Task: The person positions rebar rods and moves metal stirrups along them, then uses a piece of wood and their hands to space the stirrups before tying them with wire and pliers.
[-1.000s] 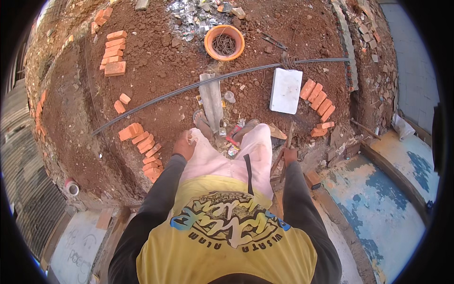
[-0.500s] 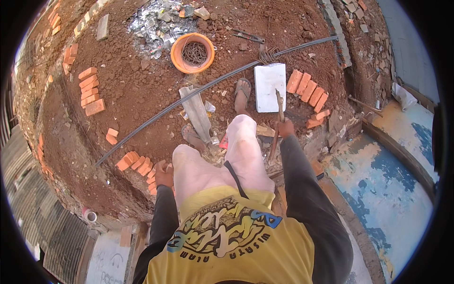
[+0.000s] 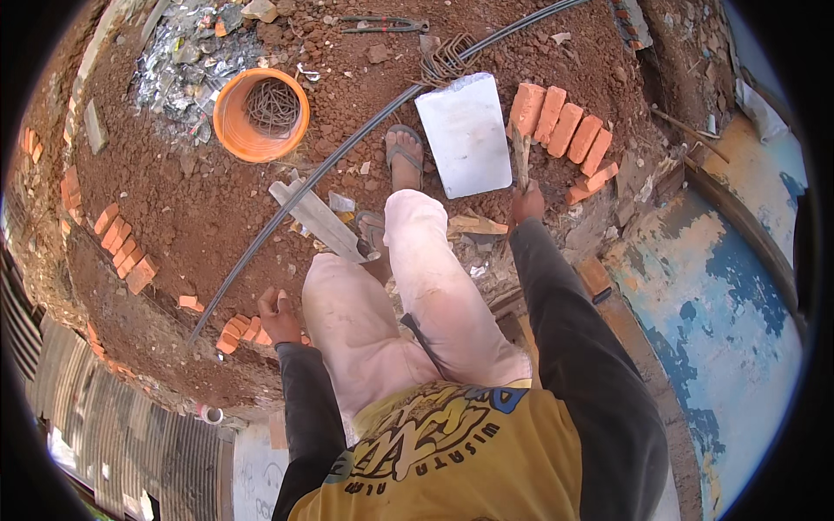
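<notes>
My right hand (image 3: 526, 204) is closed around a rough wooden stick (image 3: 522, 156). The stick's far end rises between a white slab-like block (image 3: 465, 135) and a row of orange bricks (image 3: 565, 130). Out to the left, my left hand (image 3: 278, 317) is empty, its fingers loosely bent and apart, close to another brick group (image 3: 234, 333). Thin grey steel rods (image 3: 343, 165) run diagonally across the ground in front of my feet. Square bent steel stirrups (image 3: 447, 59) lie by the rods behind the block.
An orange bucket (image 3: 228, 122) holding bent metal pieces stands ahead on loose brown soil. Long-handled pincers (image 3: 382, 25) lie beyond it. A grey board (image 3: 317, 217) crosses under the rods near my sandalled feet. More bricks (image 3: 126, 247) line the left. Peeling blue boards (image 3: 704, 321) lie right.
The stick, over the white block before, now stands to its right beside the bricks, still in my right hand. My left hand has moved outward from my leg. The whole view has shifted.
</notes>
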Tool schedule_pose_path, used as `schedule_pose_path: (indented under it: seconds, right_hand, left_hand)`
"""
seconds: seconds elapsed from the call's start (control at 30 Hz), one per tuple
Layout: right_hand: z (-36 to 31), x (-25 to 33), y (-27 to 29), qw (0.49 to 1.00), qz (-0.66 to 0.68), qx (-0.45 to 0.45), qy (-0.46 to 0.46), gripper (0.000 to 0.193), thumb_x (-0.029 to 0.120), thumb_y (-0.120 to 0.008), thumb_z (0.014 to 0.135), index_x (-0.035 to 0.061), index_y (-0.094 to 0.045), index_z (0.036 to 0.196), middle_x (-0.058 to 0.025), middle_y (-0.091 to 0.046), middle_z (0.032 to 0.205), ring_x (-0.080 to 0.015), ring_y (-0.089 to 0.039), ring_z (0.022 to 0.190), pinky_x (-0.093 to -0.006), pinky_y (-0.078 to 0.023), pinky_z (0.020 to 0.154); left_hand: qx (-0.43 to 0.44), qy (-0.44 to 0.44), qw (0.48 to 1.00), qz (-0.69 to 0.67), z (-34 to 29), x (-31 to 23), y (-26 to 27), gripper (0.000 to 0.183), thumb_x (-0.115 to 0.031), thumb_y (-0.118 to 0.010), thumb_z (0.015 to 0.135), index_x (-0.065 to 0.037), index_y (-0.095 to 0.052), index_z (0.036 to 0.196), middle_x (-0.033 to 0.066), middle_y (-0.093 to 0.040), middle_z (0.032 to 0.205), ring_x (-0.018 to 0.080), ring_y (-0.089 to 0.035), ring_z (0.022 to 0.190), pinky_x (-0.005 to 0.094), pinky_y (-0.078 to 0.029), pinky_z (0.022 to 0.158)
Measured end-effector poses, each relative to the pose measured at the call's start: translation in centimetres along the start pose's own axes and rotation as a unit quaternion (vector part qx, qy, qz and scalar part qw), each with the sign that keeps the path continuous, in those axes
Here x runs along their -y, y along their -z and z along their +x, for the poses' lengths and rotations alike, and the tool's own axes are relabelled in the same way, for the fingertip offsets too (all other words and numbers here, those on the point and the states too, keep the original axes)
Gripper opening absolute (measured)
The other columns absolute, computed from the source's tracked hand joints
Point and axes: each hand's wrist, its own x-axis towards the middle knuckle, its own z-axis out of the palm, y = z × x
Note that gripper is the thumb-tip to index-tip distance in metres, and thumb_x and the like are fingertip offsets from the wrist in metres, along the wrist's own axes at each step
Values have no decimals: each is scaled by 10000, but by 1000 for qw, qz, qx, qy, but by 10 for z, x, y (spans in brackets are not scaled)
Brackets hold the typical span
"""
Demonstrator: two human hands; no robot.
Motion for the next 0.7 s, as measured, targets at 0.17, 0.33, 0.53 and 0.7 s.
schedule_pose_path:
  seconds: [0.17, 0.33, 0.53, 0.7]
  right_hand:
    - [23, -58, -36, 996, -17, -91, -2, 364, 200, -637, 830, 69, -531, 1152, -203, -602, 1074, -383, -585, 1031, -458, -482, 848]
    - [44, -88, -70, 963, -51, -263, 38, 479, 218, -632, 864, 15, -483, 1272, -185, -586, 1128, -353, -579, 1056, -428, -472, 888]
    - [78, 88, -43, 851, 376, -275, 242, 387, 128, -546, 948, -14, -476, 1301, -124, -566, 1152, -218, -556, 1062, -348, -465, 900]
    - [85, 175, -105, 847, 400, -136, 323, 344, 103, -566, 926, -13, -518, 1247, -126, -585, 1124, -203, -582, 1008, -338, -477, 870]
  left_hand:
    - [61, 195, 872, -445, 124, -21, -114, 517, -178, -614, 909, 44, -440, 1342, 212, -493, 1322, 249, -504, 1196, 345, -448, 987]
    - [61, 387, 676, -624, 207, -13, -213, 653, -339, -610, 891, 30, -367, 1371, 234, -431, 1333, 320, -469, 1216, 417, -432, 1009]
    - [4, 340, 635, -694, 251, 65, -270, 584, -511, -515, 911, -3, -460, 1195, 145, -559, 1084, 320, -584, 997, 551, -452, 948]
    - [-79, 283, 512, -807, 268, 57, -276, 375, -416, -448, 966, -54, -542, 990, 82, -578, 943, 238, -596, 855, 471, -508, 858]
